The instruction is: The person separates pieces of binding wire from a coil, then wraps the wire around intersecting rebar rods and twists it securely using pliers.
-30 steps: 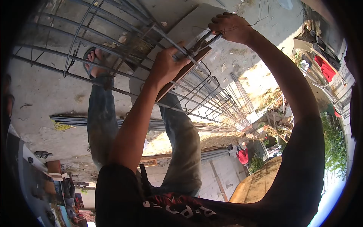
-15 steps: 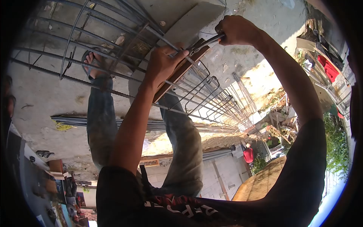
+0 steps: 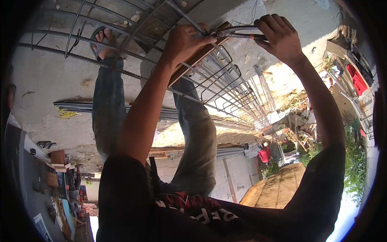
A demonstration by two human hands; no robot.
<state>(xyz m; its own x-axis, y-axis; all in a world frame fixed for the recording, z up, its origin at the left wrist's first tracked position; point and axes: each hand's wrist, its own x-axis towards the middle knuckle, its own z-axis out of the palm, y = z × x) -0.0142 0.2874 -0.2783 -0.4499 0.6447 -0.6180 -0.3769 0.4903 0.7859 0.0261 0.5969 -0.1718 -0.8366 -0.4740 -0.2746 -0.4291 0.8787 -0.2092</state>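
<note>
My right hand (image 3: 280,39) holds the handles of a pair of pincers (image 3: 241,29), which stand somewhat apart. Its jaws meet a crossing of bars on a rebar cage (image 3: 225,76), close to my left thumb. Curled over a bar at that same crossing is my left hand (image 3: 183,45), its thumb stretched toward the jaws. Any tie wire there is too small to make out. A brown beam (image 3: 197,60) runs beneath the cage beside my left hand. The fingertips of my left hand are partly hidden behind the steel.
The cage's long bars stretch to the upper left and away to the right. Loose rods (image 3: 72,106) lie on the concrete floor behind my legs. Scrap wood and debris (image 3: 300,125) sit at the right, near a red item (image 3: 356,78). A tan sheet (image 3: 274,187) is lower down.
My right hand's grip has loosened and the pincers' handles have spread apart. The view has shifted slightly; my left hand stays at the bar crossing.
</note>
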